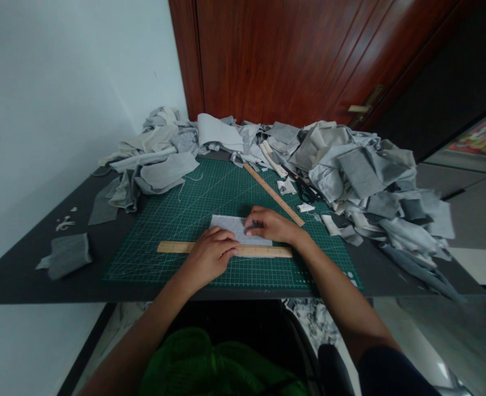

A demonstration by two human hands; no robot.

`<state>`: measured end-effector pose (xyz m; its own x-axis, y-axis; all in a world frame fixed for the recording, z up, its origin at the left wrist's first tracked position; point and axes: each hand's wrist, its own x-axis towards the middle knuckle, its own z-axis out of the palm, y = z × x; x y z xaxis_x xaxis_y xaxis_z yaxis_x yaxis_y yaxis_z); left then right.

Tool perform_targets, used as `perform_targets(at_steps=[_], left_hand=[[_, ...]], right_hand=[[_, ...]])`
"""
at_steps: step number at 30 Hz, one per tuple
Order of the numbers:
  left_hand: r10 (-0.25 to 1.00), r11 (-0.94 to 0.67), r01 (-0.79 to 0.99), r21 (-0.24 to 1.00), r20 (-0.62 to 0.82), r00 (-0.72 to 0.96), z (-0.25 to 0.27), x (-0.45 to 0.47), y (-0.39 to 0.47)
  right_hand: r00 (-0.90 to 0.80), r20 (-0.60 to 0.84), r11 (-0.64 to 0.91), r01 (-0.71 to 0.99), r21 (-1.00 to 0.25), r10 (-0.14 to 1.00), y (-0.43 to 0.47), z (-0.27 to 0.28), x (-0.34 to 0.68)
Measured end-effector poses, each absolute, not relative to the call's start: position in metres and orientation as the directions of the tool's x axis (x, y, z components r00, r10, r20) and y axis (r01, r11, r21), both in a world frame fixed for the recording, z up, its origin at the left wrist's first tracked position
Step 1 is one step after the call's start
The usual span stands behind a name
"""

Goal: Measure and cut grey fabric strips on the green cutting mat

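Note:
A small piece of light grey cloth (226, 221) lies flat on the green cutting mat (209, 190). Across its near edge runs a wooden ruler (172, 247), roughly level with the table's front. My left hand (212, 256) holds the ruler down near its middle, with fingertips reaching over onto the cloth and the thumb along the ruler. Just right of it, my right hand (271, 224) rests on the cloth with fingers bent and the fingertips and thumb close together. Whatever may be between those fingertips is too small to make out.
A second wooden ruler (273, 193) lies slanted on the mat, beside black scissors (306, 190). Heaped grey cloth scraps (350, 165) line the right side, with another pile (160, 148) at the back left. A folded grey cloth (69, 256) sits on the dark table (114, 242).

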<state>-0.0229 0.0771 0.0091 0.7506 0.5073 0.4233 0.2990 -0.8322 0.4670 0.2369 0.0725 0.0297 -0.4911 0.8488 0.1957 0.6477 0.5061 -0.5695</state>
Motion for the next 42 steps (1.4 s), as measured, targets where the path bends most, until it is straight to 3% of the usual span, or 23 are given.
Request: perform_targets(at_steps=[25, 42], left_hand=[[0.493, -0.844, 0.295, 0.448, 0.431, 0.755, 0.012, -0.023, 0.076], [0.532, -0.823, 0.390, 0.413, 0.318, 0.785, 0.019, -0.026, 0.061]], right_hand=[[-0.493, 0.173, 0.496, 0.659, -0.566, 0.853, 0.071, 0.034, 0.235], [-0.499, 0.168, 0.484, 0.616, -0.621, 0.850, 0.066, 0.026, 0.235]])
